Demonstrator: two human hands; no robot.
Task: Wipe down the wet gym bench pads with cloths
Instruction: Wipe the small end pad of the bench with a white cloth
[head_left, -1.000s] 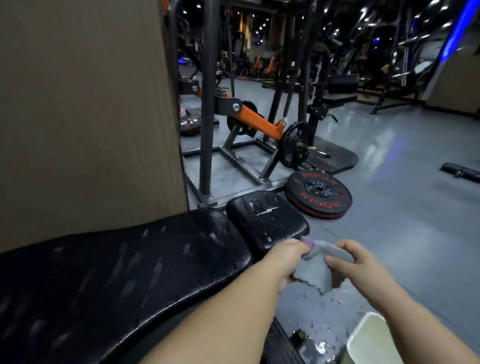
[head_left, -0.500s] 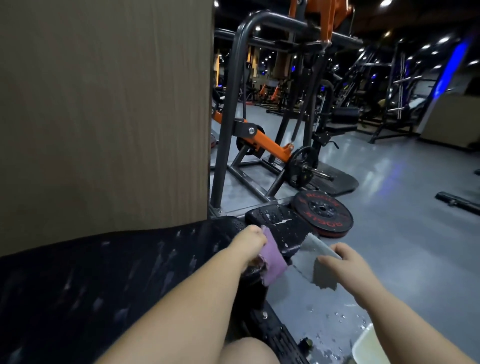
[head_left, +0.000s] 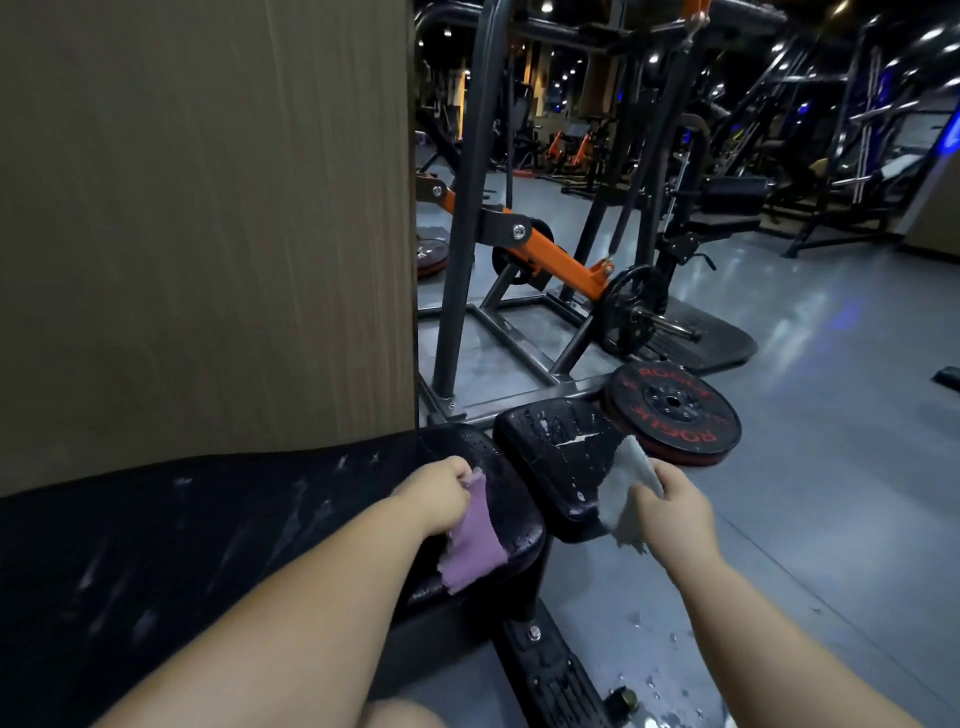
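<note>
Above bench pad, purple cloth hanging vertically

Purple cloth, grey cloth, wet pads

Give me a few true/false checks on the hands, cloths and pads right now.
1. The left hand grips a purple cloth. True.
2. The right hand is empty. False: it grips a grey cloth.
3. The small pad is dry. False: droplets show on it.
4. A plate lies flat beyond the small pad. True.
</note>
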